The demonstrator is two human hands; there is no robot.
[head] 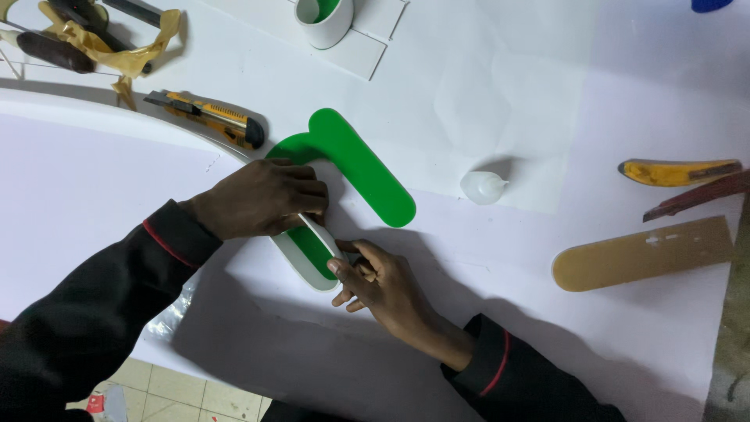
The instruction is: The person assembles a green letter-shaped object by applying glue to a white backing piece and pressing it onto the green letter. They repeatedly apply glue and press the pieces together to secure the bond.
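The left hand (262, 199) lies flat, fingers together, pressing down on the flat green plastic shape with rounded arms (359, 164). The right hand (383, 285) pinches the thin white strip (316, 234) standing along the shape's edge. Nearby lie two yellow knives (211, 117), one small white bottle (483, 187) and one tan rounded board (641, 254) on the white bench (508, 78).

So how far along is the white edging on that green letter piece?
Done: white strip already rounds the lower end of the green piece. In hand: left hand presses the piece down and right hand pinches the strip. Left: the upper arm's edge looks bare.
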